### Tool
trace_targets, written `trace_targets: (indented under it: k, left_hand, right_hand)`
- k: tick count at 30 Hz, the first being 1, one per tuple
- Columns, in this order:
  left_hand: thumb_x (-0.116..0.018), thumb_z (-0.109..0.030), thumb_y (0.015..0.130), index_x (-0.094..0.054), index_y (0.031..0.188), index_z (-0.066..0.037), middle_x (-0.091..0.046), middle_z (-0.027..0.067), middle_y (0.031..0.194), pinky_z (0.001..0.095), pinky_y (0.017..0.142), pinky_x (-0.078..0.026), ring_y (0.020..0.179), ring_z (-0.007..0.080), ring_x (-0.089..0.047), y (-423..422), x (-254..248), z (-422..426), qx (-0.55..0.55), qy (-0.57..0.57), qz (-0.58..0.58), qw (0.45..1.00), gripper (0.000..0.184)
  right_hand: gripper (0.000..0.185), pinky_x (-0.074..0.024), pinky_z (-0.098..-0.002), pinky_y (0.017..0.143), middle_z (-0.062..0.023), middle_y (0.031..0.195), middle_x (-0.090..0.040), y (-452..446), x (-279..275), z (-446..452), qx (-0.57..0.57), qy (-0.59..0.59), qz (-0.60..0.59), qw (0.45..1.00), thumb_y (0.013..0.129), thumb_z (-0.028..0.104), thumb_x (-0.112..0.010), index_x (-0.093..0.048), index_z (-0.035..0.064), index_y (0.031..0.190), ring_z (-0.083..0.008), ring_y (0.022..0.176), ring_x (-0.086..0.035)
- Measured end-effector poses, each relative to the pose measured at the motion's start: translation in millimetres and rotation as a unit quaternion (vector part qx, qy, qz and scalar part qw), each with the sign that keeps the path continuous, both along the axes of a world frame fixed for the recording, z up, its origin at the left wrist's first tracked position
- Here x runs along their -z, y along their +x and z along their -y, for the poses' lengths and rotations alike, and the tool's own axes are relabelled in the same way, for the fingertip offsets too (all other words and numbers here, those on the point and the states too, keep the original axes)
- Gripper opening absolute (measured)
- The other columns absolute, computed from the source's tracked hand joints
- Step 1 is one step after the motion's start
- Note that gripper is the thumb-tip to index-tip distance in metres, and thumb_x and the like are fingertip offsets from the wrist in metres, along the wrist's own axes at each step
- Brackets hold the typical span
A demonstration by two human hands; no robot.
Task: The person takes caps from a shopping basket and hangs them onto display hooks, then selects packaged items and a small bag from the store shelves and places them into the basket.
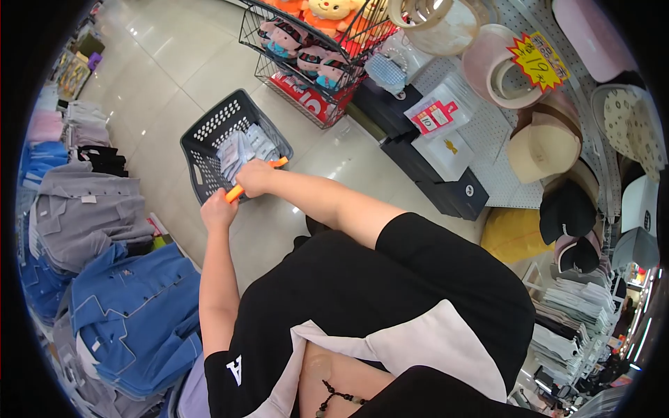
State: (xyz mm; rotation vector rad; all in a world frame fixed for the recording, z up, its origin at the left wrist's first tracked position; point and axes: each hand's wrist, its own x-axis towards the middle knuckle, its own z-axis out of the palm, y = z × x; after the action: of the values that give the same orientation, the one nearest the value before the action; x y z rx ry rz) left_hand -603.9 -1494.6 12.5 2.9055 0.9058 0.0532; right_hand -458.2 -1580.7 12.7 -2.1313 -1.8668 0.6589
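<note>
Both hands are closed round the orange handle of a dark grey plastic shopping basket. My left hand grips the near left end of the bar. Farther along it, to the upper right, my right hand is wrapped round it, and a short orange tip shows beyond the fist. Inside the basket lie pale blue-grey folded items, perhaps packaged clothing; their exact kind is unclear. The basket appears just in front of my body, above the tiled floor or on it; I cannot tell which.
At left hang a blue button-up top and a grey one. A wire rack of plush goods stands ahead. Dark boxes sit below a pegboard with hats, including a cream cap. Pale tiled floor runs between.
</note>
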Motion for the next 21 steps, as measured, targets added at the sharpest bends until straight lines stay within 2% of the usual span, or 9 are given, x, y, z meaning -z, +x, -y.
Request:
trace_targets:
  k: [10,16,21]
  left_hand:
    - [-0.067,-0.03,0.065,-0.057,0.07,-0.01,-0.061,0.0091,0.067,0.041,0.055,-0.048,0.064,0.0288,-0.061,82,6,-125,-0.06,0.023,-0.01,0.998,0.023]
    - [-0.067,-0.031,0.064,-0.059,0.075,-0.01,-0.062,0.0098,0.07,0.0416,0.056,-0.048,0.066,0.0294,-0.061,122,12,-185,-0.107,0.011,-0.045,0.993,0.025]
    - [-0.067,-0.03,0.064,-0.058,0.07,-0.01,-0.061,0.01,0.065,0.0416,0.055,-0.048,0.062,0.0301,-0.061,143,17,-216,-0.079,0.021,-0.004,0.997,0.022]
  right_hand:
    - [0.016,-0.0496,-0.0387,0.068,-0.0128,0.081,-0.065,80,16,-136,-0.035,0.004,0.009,0.999,0.065,0.018,-0.061,-0.067,0.0079,0.077,-0.0274,0.079,-0.064]
    - [0.016,-0.0497,-0.0386,0.067,-0.0123,0.077,-0.065,125,23,-205,-0.064,0.0,0.001,0.998,0.065,0.018,-0.061,-0.066,0.0073,0.075,-0.0272,0.075,-0.064]
    - [0.015,-0.0498,-0.0388,0.065,-0.012,0.074,-0.065,146,25,-231,-0.05,0.024,0.009,0.998,0.065,0.019,-0.061,-0.066,0.0078,0.075,-0.0275,0.072,-0.064]
